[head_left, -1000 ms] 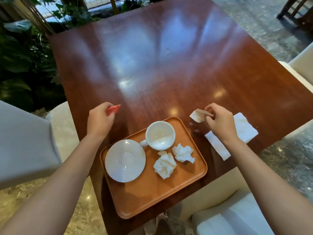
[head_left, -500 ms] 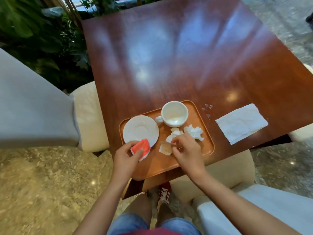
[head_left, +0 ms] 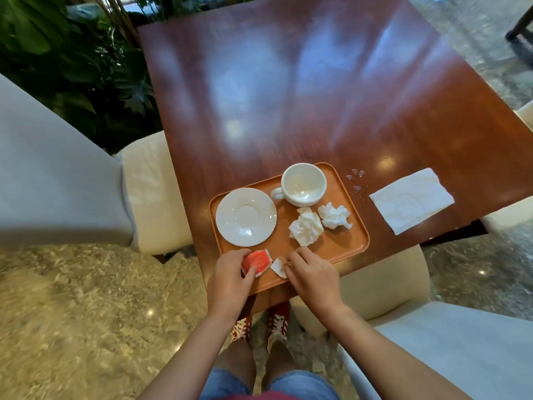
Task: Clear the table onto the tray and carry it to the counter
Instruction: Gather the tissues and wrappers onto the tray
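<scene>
An orange tray (head_left: pixel 350 241) sits at the near edge of the dark wooden table (head_left: pixel 288 96). On it stand a white saucer (head_left: pixel 246 216) and a white cup (head_left: pixel 302 184), with two crumpled napkins (head_left: pixel 307 228) beside them. My left hand (head_left: pixel 230 277) presses a red torn packet (head_left: pixel 257 261) down on the tray's near edge. My right hand (head_left: pixel 313 277) has its fingertips on a small white torn packet piece (head_left: pixel 278 266) next to the red one. A flat white napkin (head_left: pixel 411 199) lies on the table right of the tray.
Small water drops (head_left: pixel 356 177) dot the table between tray and flat napkin. Cream chairs stand at the left (head_left: pixel 150 192) and at the right (head_left: pixel 383 281). Green plants (head_left: pixel 72 53) fill the far left. My legs and red shoes (head_left: pixel 277 321) show below the table edge.
Both hands came back from the table to the tray's near edge, carrying the red packet and the white piece, which now rest on the tray. The view has pulled back.
</scene>
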